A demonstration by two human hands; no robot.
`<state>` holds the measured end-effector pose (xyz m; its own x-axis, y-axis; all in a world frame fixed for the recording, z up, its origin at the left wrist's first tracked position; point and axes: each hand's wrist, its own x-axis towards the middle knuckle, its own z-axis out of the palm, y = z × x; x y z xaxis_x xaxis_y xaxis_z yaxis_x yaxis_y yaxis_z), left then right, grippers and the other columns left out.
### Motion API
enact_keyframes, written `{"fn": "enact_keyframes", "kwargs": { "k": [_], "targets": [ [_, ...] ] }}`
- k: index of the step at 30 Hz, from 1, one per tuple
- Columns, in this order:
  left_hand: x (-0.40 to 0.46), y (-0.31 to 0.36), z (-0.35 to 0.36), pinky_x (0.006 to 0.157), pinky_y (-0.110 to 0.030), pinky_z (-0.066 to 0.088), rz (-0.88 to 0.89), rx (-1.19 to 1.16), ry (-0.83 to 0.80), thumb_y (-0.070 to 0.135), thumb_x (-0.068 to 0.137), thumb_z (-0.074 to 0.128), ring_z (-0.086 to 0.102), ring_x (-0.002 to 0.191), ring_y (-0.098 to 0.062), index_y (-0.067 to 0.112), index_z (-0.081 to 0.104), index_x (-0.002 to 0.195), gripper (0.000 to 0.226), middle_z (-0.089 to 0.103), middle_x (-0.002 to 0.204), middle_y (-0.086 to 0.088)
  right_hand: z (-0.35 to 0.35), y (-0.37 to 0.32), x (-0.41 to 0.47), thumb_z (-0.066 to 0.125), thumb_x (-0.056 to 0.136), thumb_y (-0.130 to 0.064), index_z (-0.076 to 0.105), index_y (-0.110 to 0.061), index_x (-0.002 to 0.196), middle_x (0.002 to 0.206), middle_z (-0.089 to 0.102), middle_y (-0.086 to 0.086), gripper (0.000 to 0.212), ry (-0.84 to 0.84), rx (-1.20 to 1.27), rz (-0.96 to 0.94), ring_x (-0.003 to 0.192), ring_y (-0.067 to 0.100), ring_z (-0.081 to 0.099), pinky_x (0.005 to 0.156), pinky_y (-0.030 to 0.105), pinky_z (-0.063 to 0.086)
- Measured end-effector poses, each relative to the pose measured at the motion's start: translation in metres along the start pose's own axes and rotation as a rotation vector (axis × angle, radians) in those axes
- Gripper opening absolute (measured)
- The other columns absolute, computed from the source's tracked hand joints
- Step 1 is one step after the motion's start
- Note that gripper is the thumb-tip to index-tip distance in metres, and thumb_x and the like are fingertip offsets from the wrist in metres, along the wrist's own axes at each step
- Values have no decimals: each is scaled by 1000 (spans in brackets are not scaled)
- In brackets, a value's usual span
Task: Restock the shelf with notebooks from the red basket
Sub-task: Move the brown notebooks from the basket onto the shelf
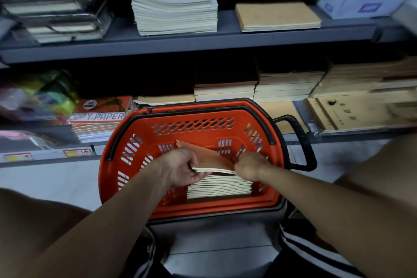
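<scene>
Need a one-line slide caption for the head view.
Both hands, left and right, lift brown-covered notebooks from the red basket.

- one red basket (140,140)
- two hands in it, left hand (182,168) and right hand (249,166)
- two notebook stacks on the upper shelf (180,46): a tall stack (173,13) and a low stack (278,17)

On the upper shelf (185,39), bare board lies open between the pale stack (174,16) and the thin tan stack (278,17); its left end is crowded.
</scene>
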<state>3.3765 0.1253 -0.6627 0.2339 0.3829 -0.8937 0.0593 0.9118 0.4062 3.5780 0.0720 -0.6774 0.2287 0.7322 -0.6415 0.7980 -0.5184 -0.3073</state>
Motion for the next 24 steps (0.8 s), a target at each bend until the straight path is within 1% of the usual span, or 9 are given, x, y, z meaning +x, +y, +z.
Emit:
{"fn": "enact_keyframes", "kwargs": {
  "k": [3,7,10,12,15,17,20,21,24],
  "targets": [
    [-9,0,4,59,-30,54,28,-10,-14,-9,86,33,67,91,-40,7,48,129,49,56,124,-22,-1,1,-4,50,99,-39,73,-12,104,115,74,10,36,17,43,3,103,27,69,84,32,53],
    [-27,0,13,63,-27,49,84,-9,-41,-8,87,32,67,91,-40,10,52,125,46,57,121,-19,-7,-3,-15,46,100,-47,67,-14,129,125,69,10,49,13,74,45,110,28,66,94,36,54],
    [-41,2,14,54,-24,48,130,16,-44,-7,89,33,66,83,-36,8,52,124,43,57,115,-19,-14,-4,-24,49,100,-44,64,-15,134,125,67,9,47,9,142,62,100,25,63,81,31,50],
    [-49,5,11,51,-23,46,159,10,-33,-6,89,35,66,78,-34,6,51,127,43,57,115,-20,-18,-2,-28,54,101,-41,63,-16,133,129,66,8,42,33,302,88,94,23,65,68,27,51],
    [-60,5,11,50,-23,47,209,-24,-28,-4,86,40,66,74,-33,6,53,128,46,59,119,-21,-25,0,-32,60,101,-32,60,-11,117,107,70,7,26,37,603,136,73,19,65,47,24,45],
    [-66,2,13,51,-24,50,240,-51,-47,-3,87,42,62,78,-32,6,55,128,44,59,118,-21,-29,2,-35,61,100,-25,65,-3,113,84,71,11,25,90,680,142,59,18,56,48,28,39],
    [-76,-4,19,54,-26,54,288,-52,-104,-2,89,41,61,80,-31,5,57,124,40,61,113,-22,-39,5,-46,59,102,-18,64,-2,111,81,68,13,19,172,750,124,52,17,51,45,26,36],
    [-79,-6,22,55,-27,55,308,-34,-111,-1,89,40,63,77,-32,4,57,123,38,62,111,-25,-42,6,-50,58,102,-16,62,-3,108,82,67,10,15,188,751,110,56,17,54,48,26,40],
    [-88,-10,33,56,-31,58,364,24,-90,2,91,35,68,70,-35,4,58,121,38,66,107,-29,-49,9,-62,53,99,-10,62,-6,106,92,67,8,12,258,724,63,84,24,66,72,34,57]
  ]
}}
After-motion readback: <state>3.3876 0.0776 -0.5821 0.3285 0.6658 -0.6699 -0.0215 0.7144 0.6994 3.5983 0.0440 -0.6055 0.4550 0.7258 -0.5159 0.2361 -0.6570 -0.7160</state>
